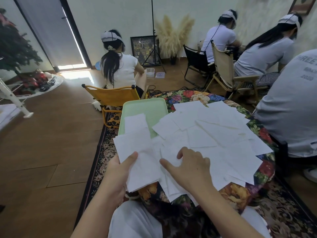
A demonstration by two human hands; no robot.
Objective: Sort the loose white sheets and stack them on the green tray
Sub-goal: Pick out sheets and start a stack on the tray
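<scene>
Several loose white sheets lie overlapping across a small table with a flowered cloth. A pale green tray rests at the table's far left corner, with one white sheet on it. My left hand grips a small stack of white sheets at the near left edge, thumb on top. My right hand presses down on the loose sheets near the front, fingers spread, pinching at one sheet.
A yellow folding chair with a seated person stands just beyond the tray. Another person's back is close at the table's right side. Two more people sit on chairs at the back right. A patterned rug lies under the table.
</scene>
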